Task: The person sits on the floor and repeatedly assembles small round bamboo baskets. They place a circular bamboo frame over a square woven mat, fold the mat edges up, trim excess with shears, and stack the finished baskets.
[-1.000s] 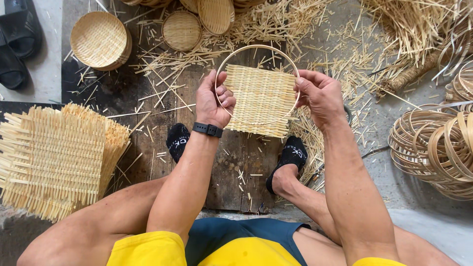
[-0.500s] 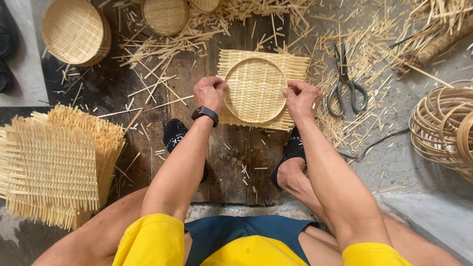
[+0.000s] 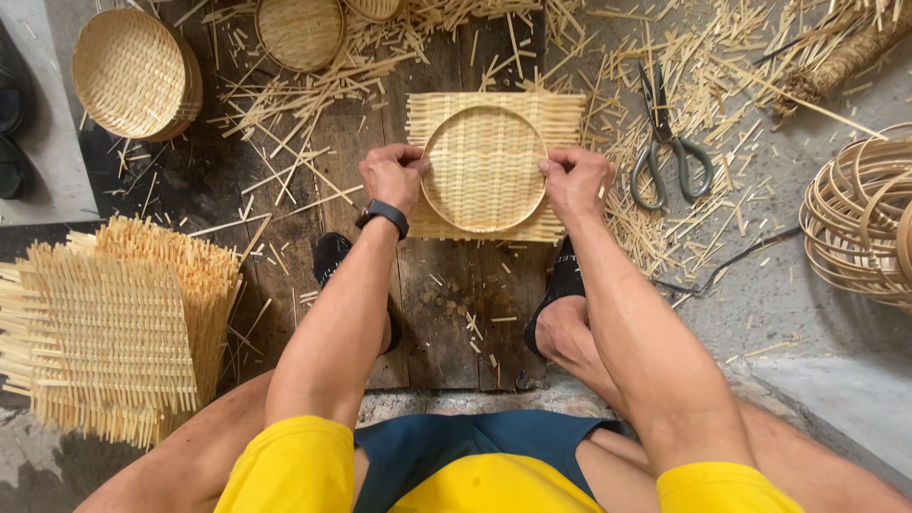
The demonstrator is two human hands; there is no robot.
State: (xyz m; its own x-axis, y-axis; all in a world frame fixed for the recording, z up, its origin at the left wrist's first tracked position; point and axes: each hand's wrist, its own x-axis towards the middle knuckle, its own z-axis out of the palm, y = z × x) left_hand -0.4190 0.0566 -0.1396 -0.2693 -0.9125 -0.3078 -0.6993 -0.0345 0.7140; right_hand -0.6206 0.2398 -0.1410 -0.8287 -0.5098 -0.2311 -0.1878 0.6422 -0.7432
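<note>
head view, looking straight down: a square woven bamboo mat [image 3: 494, 166] lay flat on a dark wooden board [image 3: 446, 313], with a round hoop [image 3: 484, 169] pressed onto its middle so that the weave bulged into a shallow dish shape inside the ring. the left hand [image 3: 391, 176] gripped the hoop's left edge, its fingers curled and pressed together over the rim, thumb toward the weave. the right hand [image 3: 576, 180] held the opposite edge the same way, fingers bunched and pinching the rim against the mat. a black wristband [image 3: 384, 215] sat on the left wrist. both feet in dark socks [image 3: 332, 261] rested on the board just below the mat.

to the right of the mat, a pair of scissors [image 3: 670, 142] lay on the floor among loose straw offcuts [image 3: 304, 90]. farther right, a bundle of coiled hoops [image 3: 860, 223] sat at the edge of view. at the left, a stack of square woven mats [image 3: 114, 328] lay beside the person's knee. above it, a stack of finished round trays [image 3: 133, 76] stood near the top left corner, with another round tray [image 3: 299, 33] close by at the top.
</note>
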